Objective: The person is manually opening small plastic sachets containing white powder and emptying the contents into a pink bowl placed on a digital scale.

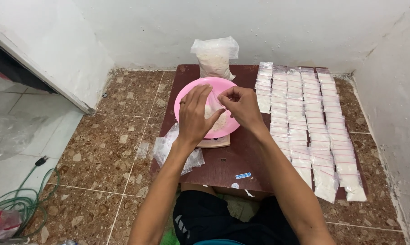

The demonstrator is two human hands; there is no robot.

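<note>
Over a round pink plastic bowl of white powder on a low dark wooden desk: left hand and right hand pinching a small clear zip bag. Alongside, neat rows of filled sachets; behind, a bulging powder sack.

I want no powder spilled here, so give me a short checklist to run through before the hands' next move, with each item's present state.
1. Small clear bag pinched by both the left hand and the right hand: ok.
2. Bag held over the pink bowl: ok.
3. Bag mouth sealed: cannot tell.
4. Bowl steady on the flat item beneath: cannot tell.
5. Filled bags lying in rows, apart from the bowl: ok.
6. Empty bags beside the left forearm: ok.
</note>
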